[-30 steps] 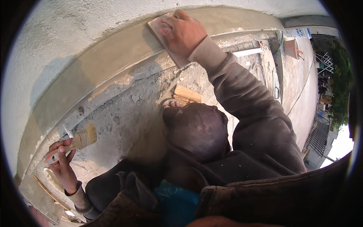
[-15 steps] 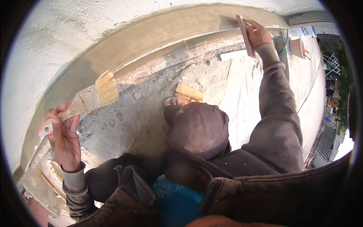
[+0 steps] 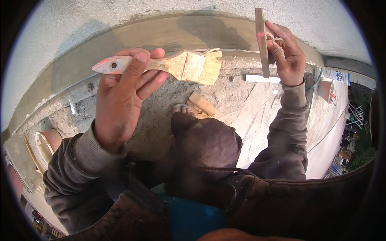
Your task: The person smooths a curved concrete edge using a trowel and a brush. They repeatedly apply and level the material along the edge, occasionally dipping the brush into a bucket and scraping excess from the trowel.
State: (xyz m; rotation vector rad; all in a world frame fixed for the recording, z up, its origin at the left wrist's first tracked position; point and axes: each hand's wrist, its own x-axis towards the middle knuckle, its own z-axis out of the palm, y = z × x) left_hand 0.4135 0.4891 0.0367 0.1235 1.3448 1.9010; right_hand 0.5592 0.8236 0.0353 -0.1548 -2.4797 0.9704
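My left hand (image 3: 120, 100) grips a wide paintbrush (image 3: 193, 66) by its worn handle, raised at centre left with the pale, splayed bristles pointing right. My right hand (image 3: 287, 60) is closed on a flat reddish plastering float (image 3: 261, 48), held on edge at upper right, just in front of the band of smooth grey render (image 3: 161, 38) along the foot of the white rough wall (image 3: 64, 26). I cannot tell whether the float touches the render. Shadows fall on the render and wall above both hands.
My knee (image 3: 205, 144) and sandalled foot (image 3: 183, 108) are below, beside wood offcuts (image 3: 203, 105) on rubble-strewn ground. A white strip (image 3: 261, 78) lies right of them. A bucket (image 3: 50, 142) sits at left, another container (image 3: 325, 90) at right, near a hose (image 3: 311, 86) and printed bag (image 3: 339, 76).
My left hand has risen and moved right with the brush, now level and closer to view. My right hand has moved right along the wall, turning the float on edge.
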